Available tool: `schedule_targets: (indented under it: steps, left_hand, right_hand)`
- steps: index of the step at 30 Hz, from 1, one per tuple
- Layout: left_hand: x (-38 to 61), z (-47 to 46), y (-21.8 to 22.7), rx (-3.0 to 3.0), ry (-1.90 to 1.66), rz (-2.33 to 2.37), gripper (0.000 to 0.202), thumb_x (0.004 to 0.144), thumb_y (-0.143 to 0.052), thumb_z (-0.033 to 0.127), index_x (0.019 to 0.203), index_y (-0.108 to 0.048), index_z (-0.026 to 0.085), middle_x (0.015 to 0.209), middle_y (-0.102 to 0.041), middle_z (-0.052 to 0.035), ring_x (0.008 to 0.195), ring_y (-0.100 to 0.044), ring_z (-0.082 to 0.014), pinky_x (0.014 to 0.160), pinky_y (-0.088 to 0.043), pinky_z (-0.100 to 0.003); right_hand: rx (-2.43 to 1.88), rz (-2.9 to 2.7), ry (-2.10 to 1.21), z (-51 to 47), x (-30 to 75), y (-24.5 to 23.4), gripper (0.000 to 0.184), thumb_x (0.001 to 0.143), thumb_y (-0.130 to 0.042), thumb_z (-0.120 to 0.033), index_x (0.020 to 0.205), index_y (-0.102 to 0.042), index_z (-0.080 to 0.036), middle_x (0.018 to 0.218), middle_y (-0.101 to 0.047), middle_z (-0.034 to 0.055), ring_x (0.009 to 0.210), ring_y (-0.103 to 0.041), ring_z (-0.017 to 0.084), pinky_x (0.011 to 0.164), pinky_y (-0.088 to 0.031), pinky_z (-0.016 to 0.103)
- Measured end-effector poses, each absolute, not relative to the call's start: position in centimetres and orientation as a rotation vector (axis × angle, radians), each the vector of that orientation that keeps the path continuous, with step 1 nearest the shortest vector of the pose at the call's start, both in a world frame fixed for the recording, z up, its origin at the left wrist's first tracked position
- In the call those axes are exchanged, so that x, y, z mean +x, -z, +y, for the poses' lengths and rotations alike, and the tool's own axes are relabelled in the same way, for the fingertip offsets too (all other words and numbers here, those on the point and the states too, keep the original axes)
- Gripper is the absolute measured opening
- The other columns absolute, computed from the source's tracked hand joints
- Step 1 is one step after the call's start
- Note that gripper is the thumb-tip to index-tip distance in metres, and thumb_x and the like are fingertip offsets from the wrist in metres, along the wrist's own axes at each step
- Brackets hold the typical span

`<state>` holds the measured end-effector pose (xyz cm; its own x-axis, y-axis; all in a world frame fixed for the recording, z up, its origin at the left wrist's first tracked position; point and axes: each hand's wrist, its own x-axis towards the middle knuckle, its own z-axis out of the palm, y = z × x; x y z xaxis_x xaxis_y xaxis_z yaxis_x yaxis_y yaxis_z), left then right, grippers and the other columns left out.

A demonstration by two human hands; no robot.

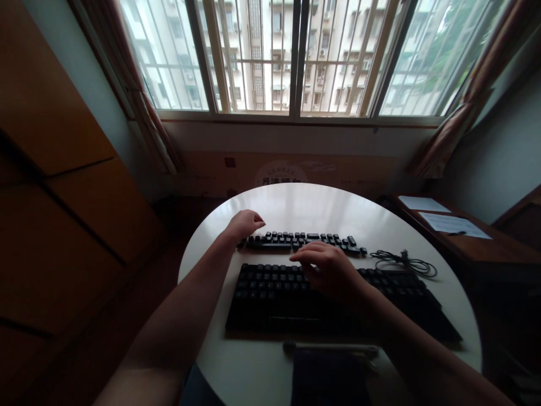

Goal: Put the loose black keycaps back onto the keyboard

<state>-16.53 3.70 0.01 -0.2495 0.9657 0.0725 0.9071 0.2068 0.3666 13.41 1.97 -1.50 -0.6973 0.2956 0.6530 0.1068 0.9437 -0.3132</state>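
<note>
A black keyboard (257, 290) lies across the white round table (291, 206); keys show in its upper rows, while its lower part is too dark to make out. Behind it, loose black keycaps (270, 243) are set out in rows. My left hand (246, 223) is at the left end of these keycaps, fingers curled together at the tips. Over the keyboard's middle, my right hand (327, 266) reaches toward the keycaps with thumb and fingers drawn together. Whatever either hand pinches is hidden or too small to name.
A coiled black cable (403, 262) rests right of the keycaps. Near the front edge lie a dark flat object (329, 375) and a thin rod-like tool (333, 348). A wooden side table (507, 242) at right carries paper sheets (454, 224) and a pen (457, 233).
</note>
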Motion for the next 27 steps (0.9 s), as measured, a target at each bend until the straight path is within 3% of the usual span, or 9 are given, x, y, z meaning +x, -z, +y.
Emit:
schedule_targets:
  steps: [4, 7, 15, 27]
  left_hand:
    - [-14.2, 2.9, -1.6, 2.066, -0.825, 1.843, 0.024, 0.086, -0.071, 0.035, 0.097, -0.081, 0.017, 0.093, -0.08, -0.0075, 0.087, -0.073, -0.0208, 0.083, -0.054, -0.029]
    - [-12.0, 1.9, -2.5, 2.123, -0.919, 1.461, 0.024, 0.082, -0.076, 0.035, 0.093, -0.081, 0.015, 0.089, -0.079, -0.0083, 0.084, -0.073, -0.0208, 0.081, -0.056, -0.029]
    - [-9.1, 0.1, -3.6, 2.076, -0.798, 1.229, 0.021, 0.078, -0.08, 0.033, 0.088, -0.081, 0.015, 0.083, -0.078, -0.0071, 0.075, -0.07, -0.0172, 0.069, -0.053, -0.024]
    - [-8.9, 0.3, -3.0, 2.097, -0.769, 1.17, 0.028, 0.08, -0.079, 0.04, 0.091, -0.081, 0.014, 0.072, -0.072, -0.0041, 0.066, -0.06, -0.0131, 0.062, -0.044, -0.023]
  right_hand:
    - [-0.591, -2.248, -0.332, 2.2, 13.6, 1.3, 0.036, 0.093, -0.057, -0.017, 0.125, -0.07, -0.027, 0.117, -0.071, 0.0028, 0.1, -0.07, 0.015, 0.087, -0.056, 0.026]
    - [-0.742, -2.194, -0.316, 2.3, 13.7, 1.1, 0.037, 0.093, -0.061, -0.026, 0.13, -0.067, -0.027, 0.122, -0.069, 0.0038, 0.098, -0.07, 0.016, 0.085, -0.056, 0.027]
    - [-0.727, -2.204, -0.434, 2.5, 13.5, 1.5, 0.017, 0.092, -0.065, -0.029, 0.105, -0.075, -0.024, 0.103, -0.072, 0.0019, 0.087, -0.07, 0.013, 0.075, -0.053, 0.021]
    - [-0.659, -2.16, -0.567, 2.3, 13.4, 1.5, 0.009, 0.088, -0.066, -0.024, 0.092, -0.074, -0.02, 0.092, -0.071, 0.0018, 0.075, -0.069, 0.009, 0.066, -0.053, 0.016]
